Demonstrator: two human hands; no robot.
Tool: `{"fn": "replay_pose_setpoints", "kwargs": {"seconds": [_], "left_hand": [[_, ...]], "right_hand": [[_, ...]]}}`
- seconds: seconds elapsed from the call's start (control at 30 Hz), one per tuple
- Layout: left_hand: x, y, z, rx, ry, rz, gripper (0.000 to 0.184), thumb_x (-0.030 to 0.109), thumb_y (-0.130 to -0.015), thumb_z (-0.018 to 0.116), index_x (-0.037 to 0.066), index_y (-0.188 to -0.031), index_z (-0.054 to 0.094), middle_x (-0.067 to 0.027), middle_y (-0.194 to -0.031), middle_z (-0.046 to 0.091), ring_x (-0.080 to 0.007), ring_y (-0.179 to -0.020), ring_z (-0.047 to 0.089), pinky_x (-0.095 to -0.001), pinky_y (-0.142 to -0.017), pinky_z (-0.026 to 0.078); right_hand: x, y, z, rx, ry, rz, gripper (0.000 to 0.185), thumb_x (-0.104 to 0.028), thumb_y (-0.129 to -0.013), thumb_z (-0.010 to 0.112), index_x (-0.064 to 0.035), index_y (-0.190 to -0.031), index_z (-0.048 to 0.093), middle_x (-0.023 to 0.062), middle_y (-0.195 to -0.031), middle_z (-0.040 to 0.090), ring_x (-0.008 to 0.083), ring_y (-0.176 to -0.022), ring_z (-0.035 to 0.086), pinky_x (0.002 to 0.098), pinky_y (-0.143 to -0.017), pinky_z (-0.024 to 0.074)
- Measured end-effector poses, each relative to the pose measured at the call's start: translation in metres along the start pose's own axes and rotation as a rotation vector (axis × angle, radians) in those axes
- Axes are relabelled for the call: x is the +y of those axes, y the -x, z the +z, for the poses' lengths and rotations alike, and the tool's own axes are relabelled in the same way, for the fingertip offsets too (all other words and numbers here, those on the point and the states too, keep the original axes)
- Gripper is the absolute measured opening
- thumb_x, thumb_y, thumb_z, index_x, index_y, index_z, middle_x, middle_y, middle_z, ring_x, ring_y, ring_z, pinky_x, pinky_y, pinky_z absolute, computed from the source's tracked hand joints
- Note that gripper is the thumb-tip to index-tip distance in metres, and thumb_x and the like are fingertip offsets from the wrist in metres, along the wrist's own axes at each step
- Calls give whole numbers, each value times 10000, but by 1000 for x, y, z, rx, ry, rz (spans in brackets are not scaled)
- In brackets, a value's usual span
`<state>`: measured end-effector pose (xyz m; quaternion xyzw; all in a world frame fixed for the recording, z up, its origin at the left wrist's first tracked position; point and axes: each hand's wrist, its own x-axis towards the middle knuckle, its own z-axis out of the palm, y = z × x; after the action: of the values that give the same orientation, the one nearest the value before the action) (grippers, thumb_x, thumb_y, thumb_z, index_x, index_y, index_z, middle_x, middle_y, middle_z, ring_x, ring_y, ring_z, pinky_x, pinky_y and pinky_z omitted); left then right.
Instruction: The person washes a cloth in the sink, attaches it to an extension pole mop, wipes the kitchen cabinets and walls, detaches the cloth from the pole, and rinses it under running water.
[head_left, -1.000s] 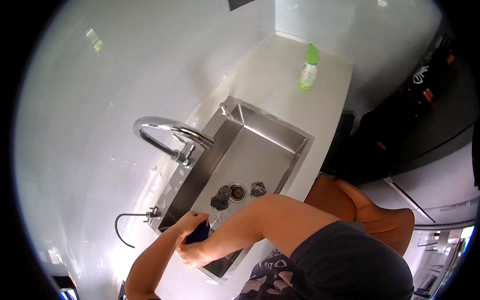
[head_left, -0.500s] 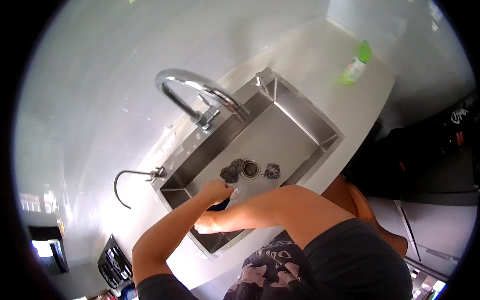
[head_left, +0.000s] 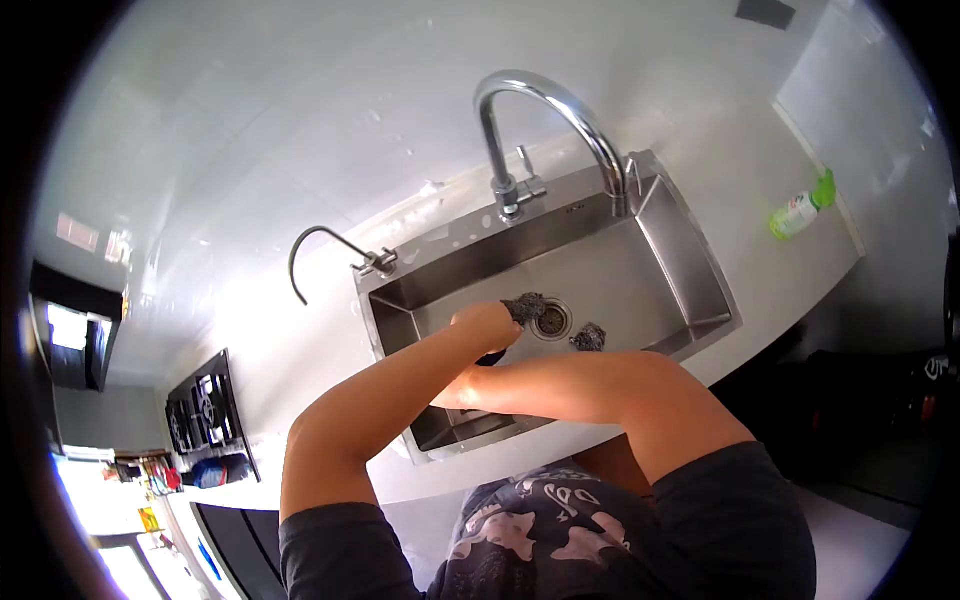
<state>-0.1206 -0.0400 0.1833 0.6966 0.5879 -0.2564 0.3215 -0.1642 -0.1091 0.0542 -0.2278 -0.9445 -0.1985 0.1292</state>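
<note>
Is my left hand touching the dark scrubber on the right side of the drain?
Apart. The head view shows the drain lying in the gap between the left hand and that scrubber.

In front of me the pale tabletop [head_left: 780, 285] holds a sunken steel sink [head_left: 630, 280], a green spray bottle [head_left: 798, 213] to my right and a black stove [head_left: 205, 410] to my left; two wiry scrubbers [head_left: 589, 337] lie on the sink floor beside the drain [head_left: 551, 320].
</note>
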Motion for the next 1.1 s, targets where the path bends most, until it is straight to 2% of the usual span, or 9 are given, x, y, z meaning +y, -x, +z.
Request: {"fn": "replay_pose_setpoints", "kwargs": {"seconds": [0.13,0.23,0.27,0.33,0.47,0.63,0.73,0.87,1.1], "left_hand": [[-7,11,-2,54,72,3,391,384,-779,499,54,-924,649,-153,-930,636,-304,-900,601,-418,-767,467],[-10,29,-18,161,194,220,577,551,-786,475,9,-887,645,-206,-906,624,-321,-841,605,-406,-735,471],[-12,38,-25,110,281,254,630,585,-792,457,-11,-884,639,-206,-913,626,-319,-842,607,-408,-726,473],[-27,49,-20,-80,792,186,662,623,-803,421,12,-959,622,-164,-910,636,-297,-848,610,-420,-681,493],[-69,-12,98,-342,1481,89,620,655,-810,350,91,-941,571,-75,-778,603,-197,-618,586,-321,-510,501],[-101,89,142,-382,1711,264,546,576,-846,367,123,-1125,492,-83,-1032,564,-212,-872,571,-338,-675,505],[-163,183,193,-192,2049,356,516,451,-854,423,99,-1232,428,-110,-1172,482,-274,-1057,493,-442,-851,449],[-252,345,301,405,2219,335,319,284,-858,525,132,-1133,470,-75,-1086,496,-229,-1000,508,-440,-807,480],[-306,565,540,1566,1619,-240,172,94,-846,588,53,-998,521,-24,-864,565,-85,-844,528,-225,-778,429]], "right_hand": [[43,8,-87,-255,-1044,224,154,-141,-771,490,-79,-804,628,54,-801,617,208,-829,554,327,-727,439],[75,22,-155,29,-160,-307,113,-170,-699,544,-71,-686,596,38,-752,586,206,-794,539,343,-728,432],[86,24,-178,-45,-216,-333,149,-190,-682,545,-83,-733,637,33,-768,597,216,-859,554,336,-730,440],[91,47,-187,398,-485,-221,94,-185,-665,601,-93,-678,593,22,-729,577,214,-735,552,325,-644,458],[75,76,-112,326,-774,532,223,-116,-691,659,-75,-570,477,80,-581,476,258,-553,472,342,-478,386],[4,63,-194,463,-922,446,218,-135,-668,690,-50,-694,491,100,-756,510,266,-714,509,352,-675,432],[-51,42,-233,264,-1221,462,380,-246,-730,525,-34,-1037,451,86,-1003,432,178,-948,426,304,-881,326],[-166,-11,-257,61,-1636,383,334,-146,-858,361,-10,-1156,428,84,-1132,465,134,-1036,428,283,-945,302],[-410,-114,-261,-196,-1505,153,269,-208,-902,488,18,-1036,540,94,-829,595,123,-802,537,266,-743,426]]}}
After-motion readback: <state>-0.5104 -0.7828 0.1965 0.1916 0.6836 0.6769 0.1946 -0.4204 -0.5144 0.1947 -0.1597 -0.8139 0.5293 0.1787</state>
